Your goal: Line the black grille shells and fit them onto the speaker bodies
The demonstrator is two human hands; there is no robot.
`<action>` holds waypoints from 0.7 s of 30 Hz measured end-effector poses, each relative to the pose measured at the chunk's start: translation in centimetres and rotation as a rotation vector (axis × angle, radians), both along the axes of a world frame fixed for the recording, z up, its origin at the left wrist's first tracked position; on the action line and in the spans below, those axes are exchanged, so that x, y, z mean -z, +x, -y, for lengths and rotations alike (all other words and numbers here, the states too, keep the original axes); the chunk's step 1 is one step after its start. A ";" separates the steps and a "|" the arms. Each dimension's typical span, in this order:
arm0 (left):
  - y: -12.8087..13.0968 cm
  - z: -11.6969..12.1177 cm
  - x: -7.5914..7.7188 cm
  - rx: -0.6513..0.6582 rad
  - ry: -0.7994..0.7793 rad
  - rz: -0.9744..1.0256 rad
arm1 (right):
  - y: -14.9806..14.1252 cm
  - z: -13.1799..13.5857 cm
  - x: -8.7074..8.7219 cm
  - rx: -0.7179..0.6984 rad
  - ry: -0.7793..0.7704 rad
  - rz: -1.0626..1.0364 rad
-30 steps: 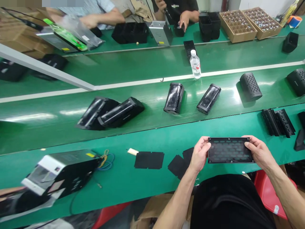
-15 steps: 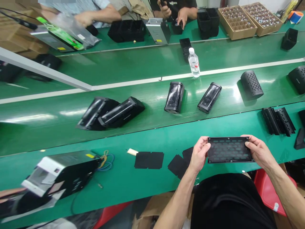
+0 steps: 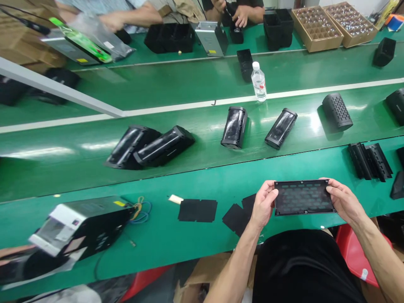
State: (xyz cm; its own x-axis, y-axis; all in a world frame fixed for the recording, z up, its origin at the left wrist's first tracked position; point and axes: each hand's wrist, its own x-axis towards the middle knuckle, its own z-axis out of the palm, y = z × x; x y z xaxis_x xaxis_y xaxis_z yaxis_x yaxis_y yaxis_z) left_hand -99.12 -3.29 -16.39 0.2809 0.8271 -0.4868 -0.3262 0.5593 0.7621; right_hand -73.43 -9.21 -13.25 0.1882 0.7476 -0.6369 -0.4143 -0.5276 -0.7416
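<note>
A black slotted panel [image 3: 303,198], rectangular with small clips along its edges, is held level above the green bench. My left hand [image 3: 264,203] pinches its left end, thumb on the upper face. At the right end my right hand [image 3: 344,200] is closed on the panel in the same way. A dark sheet seems to lie behind or in the slots. Left of my hand, thin black notched sheets [image 3: 236,219] overlap on the bench, and another black sheet [image 3: 198,210] lies flat beside a small cream strip [image 3: 175,199].
Along the belt [image 3: 202,158] lie black speaker-like housings [image 3: 234,127] and a perforated shell [image 3: 337,111]. Curved black covers [image 3: 370,161] rest at right. A boxy machine [image 3: 85,225] stands at left, a water bottle [image 3: 259,83] behind. Two people work across the line near partitioned boxes [image 3: 317,28].
Both hands keep holding the panel almost still. My right thumb has shifted slightly toward the panel's edge. Across the line, a co-worker's hands have moved over a small black part.
</note>
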 end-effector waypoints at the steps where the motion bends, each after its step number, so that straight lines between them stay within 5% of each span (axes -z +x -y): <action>1: 0.0 0.0 0.0 -0.004 -0.007 0.010 | 0.0 -0.1 0.0 0.009 -0.004 -0.012; 21: -0.5 -0.5 0.3 -0.036 -0.086 0.175 | -0.3 -1.2 -0.1 0.009 -0.033 -0.059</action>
